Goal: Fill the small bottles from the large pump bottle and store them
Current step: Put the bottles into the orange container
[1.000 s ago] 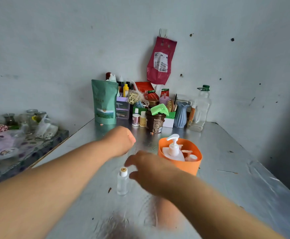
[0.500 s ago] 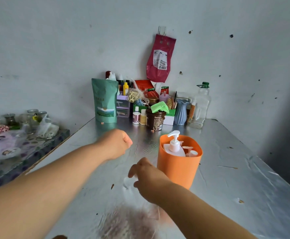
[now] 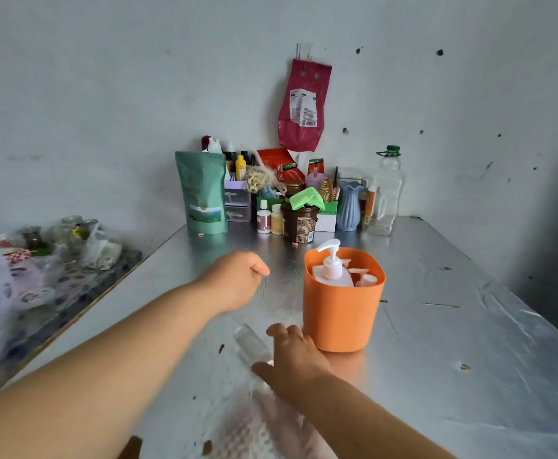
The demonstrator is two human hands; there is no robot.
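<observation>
**Orange plastic cup [image 3: 340,313] on one side, small clear plastic bottle [image 3: 249,344] held just beside it**

The right hand [image 3: 294,359] hovers low over the foil-covered silver table [image 3: 453,342], in front of the cup and a little to its left. It appears to grasp the small clear plastic bottle by the near end. The thumb [image 3: 260,367] lies against that end and the fingers [image 3: 282,330] curl over it, though blur hides the exact contact.

The bottle is tilted, not upright. Its long axis runs from the thumb up and away to the left, so its free end points away from the cup. No cap shows on it, and the held end is covered by the hand.

The large white pump bottle [image 3: 330,271] stands inside the cup with other small capped bottles [image 3: 363,279] beside it.

The left hand [image 3: 234,279] hangs left of the cup and farther back. It is clenched, with nothing showing in it, and it is well apart from the small bottle.

The right hand is plainly the nearer one to both the bottle and the cup. To my judgement, the coming move depends on swinging the bottle's axis upright and carrying it rightward, to the cup rim or under the pump spout.
</observation>
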